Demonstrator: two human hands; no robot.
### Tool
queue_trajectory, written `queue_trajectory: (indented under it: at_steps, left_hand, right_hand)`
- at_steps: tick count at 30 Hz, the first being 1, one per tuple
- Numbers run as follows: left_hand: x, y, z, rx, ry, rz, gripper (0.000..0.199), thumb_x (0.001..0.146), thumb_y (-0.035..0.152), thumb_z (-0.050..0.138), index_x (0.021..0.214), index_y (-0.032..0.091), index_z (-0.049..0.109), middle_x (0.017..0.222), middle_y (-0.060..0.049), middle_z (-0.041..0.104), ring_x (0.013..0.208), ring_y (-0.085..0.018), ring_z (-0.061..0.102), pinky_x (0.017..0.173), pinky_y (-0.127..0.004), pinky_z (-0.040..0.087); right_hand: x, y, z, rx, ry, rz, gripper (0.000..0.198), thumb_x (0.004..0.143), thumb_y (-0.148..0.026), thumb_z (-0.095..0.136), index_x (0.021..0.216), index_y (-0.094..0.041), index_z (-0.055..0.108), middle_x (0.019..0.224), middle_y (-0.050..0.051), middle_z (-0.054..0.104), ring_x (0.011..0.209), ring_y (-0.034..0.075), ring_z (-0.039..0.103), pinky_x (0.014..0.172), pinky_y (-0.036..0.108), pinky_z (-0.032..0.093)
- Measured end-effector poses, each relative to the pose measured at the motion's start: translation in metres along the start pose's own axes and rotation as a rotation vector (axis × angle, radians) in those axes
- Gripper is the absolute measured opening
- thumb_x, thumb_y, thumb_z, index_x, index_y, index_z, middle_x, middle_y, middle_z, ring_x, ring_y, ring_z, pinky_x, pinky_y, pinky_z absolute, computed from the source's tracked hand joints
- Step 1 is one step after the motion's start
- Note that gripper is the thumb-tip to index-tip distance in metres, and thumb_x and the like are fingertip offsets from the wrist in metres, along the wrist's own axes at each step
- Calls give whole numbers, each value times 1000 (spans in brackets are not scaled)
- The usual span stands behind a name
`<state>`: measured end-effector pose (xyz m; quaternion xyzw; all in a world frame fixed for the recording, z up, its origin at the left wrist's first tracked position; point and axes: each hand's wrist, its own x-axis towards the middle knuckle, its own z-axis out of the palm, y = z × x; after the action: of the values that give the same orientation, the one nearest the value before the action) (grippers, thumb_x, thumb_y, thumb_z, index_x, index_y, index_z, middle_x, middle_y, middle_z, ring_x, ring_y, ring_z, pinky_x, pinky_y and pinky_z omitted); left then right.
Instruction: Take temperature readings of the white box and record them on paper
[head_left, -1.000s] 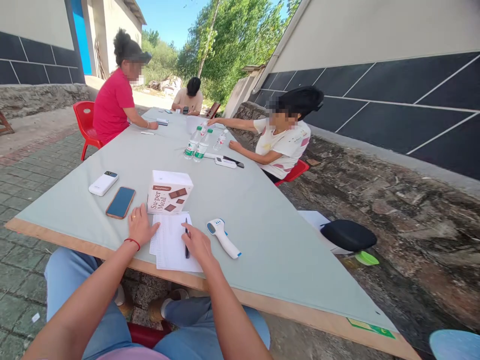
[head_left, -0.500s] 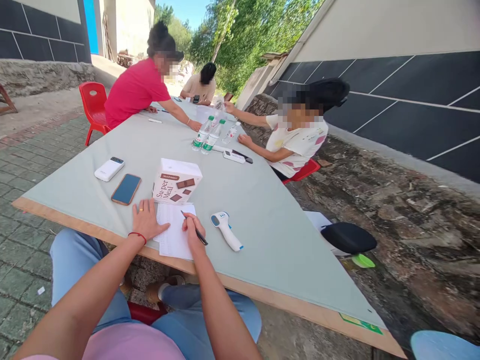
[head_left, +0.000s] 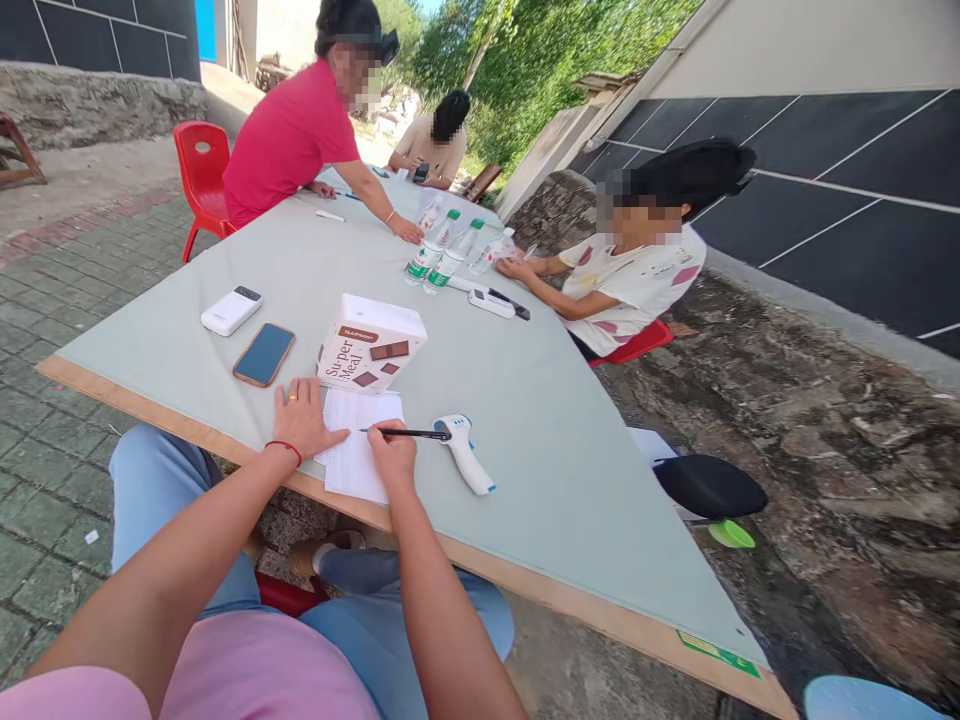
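Note:
My left hand (head_left: 306, 420) lies flat with fingers spread, its thumb on the left edge of a white sheet of paper (head_left: 356, 470) with faint printing. Held in my right hand (head_left: 394, 458) is a black pen (head_left: 416, 433), nearly level, its tip pointing left over the sheet. Just beyond the paper stands a white box (head_left: 373, 350) with chocolate pieces and "Super Meal" printed on it. A white and blue infrared thermometer (head_left: 466, 455) lies to the right, close to the pen's back end. Left of the box lies a phone (head_left: 264, 354), screen up.
A white power bank (head_left: 232, 311) sits beyond the phone. Two green-capped water bottles (head_left: 454, 258) stand mid-table near a white handheld device (head_left: 492, 303). Three other people sit or lean around the table (head_left: 540, 430); one in red reaches toward the bottles.
The pen has swung from slanting toward me to nearly level. The person on the right has drawn a raised hand down to the table. My view has shifted slightly.

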<state>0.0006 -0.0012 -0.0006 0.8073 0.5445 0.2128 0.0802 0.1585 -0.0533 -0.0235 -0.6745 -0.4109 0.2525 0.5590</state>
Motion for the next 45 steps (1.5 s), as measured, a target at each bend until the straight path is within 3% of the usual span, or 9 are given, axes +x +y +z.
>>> queue_trajectory:
  at_steps: [19, 34, 45]
  left_hand:
    - [-1, 0, 0, -38, -8, -13, 102, 67, 61, 67, 146, 7, 31, 142, -27, 40, 136, -44, 30, 114, -60, 7]
    - [-3, 6, -11, 162, -93, -47, 99, 73, 67, 56, 148, 8, 29, 147, -21, 39, 138, -37, 29, 116, -56, 14]
    - [-3, 5, -11, 159, -87, -42, 100, 73, 67, 57, 147, 6, 30, 146, -22, 39, 138, -37, 29, 116, -56, 15]
  right_hand:
    - [-4, 2, 0, -86, -47, -41, 20, 66, -41, 52, 68, -22, 55, 59, -2, 58, 59, 17, 54, 61, 30, 44]
    - [0, 10, 1, -100, -48, -70, 17, 66, -40, 53, 66, -23, 55, 58, -1, 61, 60, 18, 56, 60, 30, 44]
    - [-1, 10, 2, -90, -17, -70, 17, 67, -39, 52, 66, -23, 55, 58, -1, 60, 60, 18, 55, 61, 30, 45]
